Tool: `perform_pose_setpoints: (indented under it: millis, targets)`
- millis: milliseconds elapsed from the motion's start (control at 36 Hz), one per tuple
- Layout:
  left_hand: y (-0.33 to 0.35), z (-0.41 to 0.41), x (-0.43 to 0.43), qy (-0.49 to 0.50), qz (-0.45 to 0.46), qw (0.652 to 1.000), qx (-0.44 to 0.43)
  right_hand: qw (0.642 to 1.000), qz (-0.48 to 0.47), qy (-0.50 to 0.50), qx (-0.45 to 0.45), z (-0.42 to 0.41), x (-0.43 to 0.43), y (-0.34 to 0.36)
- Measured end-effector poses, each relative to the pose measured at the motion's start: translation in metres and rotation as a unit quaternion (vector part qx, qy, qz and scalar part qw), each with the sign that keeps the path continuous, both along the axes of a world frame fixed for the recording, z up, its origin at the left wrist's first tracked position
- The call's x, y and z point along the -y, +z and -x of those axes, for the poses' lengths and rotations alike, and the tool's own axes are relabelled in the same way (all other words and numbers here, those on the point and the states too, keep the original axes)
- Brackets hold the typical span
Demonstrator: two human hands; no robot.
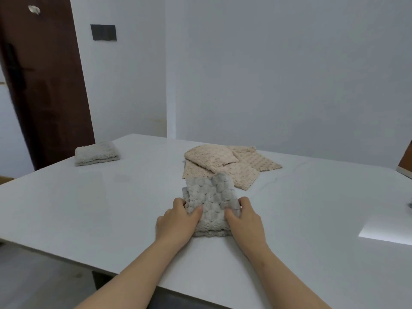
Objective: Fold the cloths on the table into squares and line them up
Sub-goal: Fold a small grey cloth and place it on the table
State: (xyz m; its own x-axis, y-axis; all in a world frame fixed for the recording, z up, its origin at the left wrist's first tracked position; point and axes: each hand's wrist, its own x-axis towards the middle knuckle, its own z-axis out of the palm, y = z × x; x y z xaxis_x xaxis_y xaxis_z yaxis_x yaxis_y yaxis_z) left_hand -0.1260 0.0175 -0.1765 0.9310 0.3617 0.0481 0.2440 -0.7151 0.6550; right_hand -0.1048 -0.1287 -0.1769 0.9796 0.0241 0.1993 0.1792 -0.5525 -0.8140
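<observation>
Grey cloth at the near middle of the table, partly folded, near edge doubled into thick layers, far end humped up and bunched. Gripped on both sides: left hand clamped on the left edge, thumb lying on top and fingers curled round the side; right hand clamped on the right edge the same way, thumb on top. Both forearms stretched in over the near table edge.

Just beyond the grey cloth's far end, a heap of beige cloths: one folded piece lying on top of flatter, spread ones. Whether touching the grey cloth, cannot tell.

Well apart, near the far left corner, a pale folded cloth, in a neat thick square by itself.

Behind the table, white walls, a dark brown door on the left and a dark switch plate beside it.
</observation>
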Motion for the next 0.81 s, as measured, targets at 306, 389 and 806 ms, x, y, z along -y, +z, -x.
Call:
perform_pose_setpoints:
  millis: [306, 389, 806]
  targets:
    - [-0.004, -0.016, 0.047, -0.143, 0.060, 0.984, 0.091, 0.992, -0.114, -0.045, 0.020, -0.004, 0.062, 0.001]
    - [-0.003, -0.032, 0.064, -0.171, 0.048, 0.979, 0.103, 0.989, -0.132, -0.065, 0.006, -0.014, 0.079, 0.001]
    - [-0.006, -0.154, 0.149, -0.266, 0.011, 0.959, 0.100, 0.976, -0.160, -0.143, 0.031, -0.110, 0.159, 0.001]
